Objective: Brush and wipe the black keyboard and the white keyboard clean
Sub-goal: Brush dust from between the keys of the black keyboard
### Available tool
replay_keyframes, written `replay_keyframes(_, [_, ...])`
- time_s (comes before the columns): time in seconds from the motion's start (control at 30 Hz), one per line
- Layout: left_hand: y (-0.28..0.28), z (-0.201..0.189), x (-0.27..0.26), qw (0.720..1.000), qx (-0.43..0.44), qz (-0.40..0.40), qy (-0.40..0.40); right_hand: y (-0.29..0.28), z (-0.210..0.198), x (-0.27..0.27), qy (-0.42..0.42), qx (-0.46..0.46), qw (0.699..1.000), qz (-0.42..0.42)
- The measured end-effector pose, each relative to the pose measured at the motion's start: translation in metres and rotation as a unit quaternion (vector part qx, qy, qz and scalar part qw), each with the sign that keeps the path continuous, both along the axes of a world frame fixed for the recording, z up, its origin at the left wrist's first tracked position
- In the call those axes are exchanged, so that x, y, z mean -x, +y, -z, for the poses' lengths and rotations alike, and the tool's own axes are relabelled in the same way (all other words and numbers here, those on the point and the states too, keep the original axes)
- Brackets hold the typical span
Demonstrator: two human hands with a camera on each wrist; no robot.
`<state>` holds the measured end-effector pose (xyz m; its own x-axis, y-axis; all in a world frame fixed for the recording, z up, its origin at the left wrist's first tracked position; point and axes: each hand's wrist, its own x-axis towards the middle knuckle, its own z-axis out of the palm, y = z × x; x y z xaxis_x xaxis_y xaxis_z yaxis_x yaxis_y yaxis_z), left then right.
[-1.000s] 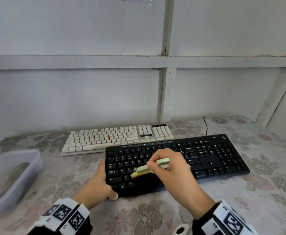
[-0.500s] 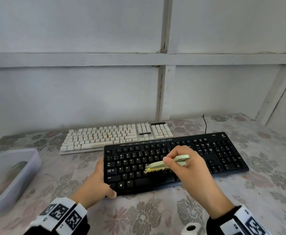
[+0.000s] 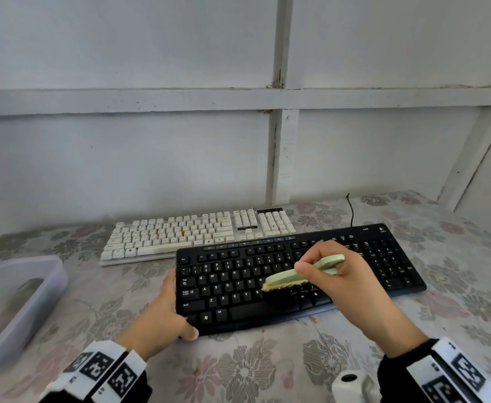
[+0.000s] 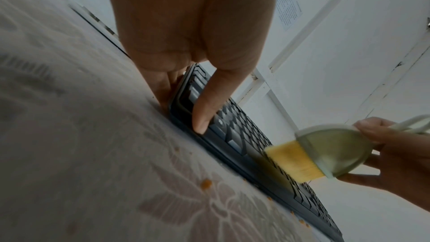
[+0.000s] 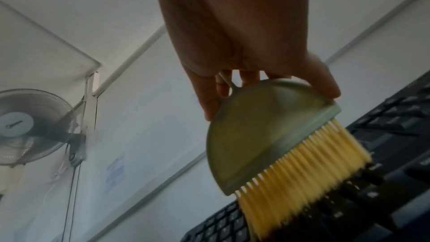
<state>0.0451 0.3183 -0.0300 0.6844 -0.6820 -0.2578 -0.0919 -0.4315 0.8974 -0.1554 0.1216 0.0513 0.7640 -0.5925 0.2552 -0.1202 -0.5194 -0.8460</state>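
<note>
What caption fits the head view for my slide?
Right hand sweeps a green brush across the black keyboard while the left hand steadies its corner.

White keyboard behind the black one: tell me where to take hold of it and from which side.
Grip the yellowed white keyboard at its left short end, coming from the left. That end lies bare on the floral tablecloth, while the black keyboard crowds its near right edge. The board is long and flat, so a second hand would probably steady it.

Two keyboards (black keyboard, white keyboard), one brush, one tub
</note>
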Motion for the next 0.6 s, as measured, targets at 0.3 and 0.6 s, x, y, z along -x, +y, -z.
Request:
replay_keyframes(0.3, [0.001,0.006,-0.003,1.000,-0.022,-0.004,-0.003,-0.029,-0.012,0.016,-0.022,-0.021,0.998,0.055])
replay_keyframes(0.6, [0.000,0.006,-0.004,1.000,-0.022,-0.013,0.011,-0.062,-0.003,0.029,0.015,0.000,0.995,0.099])
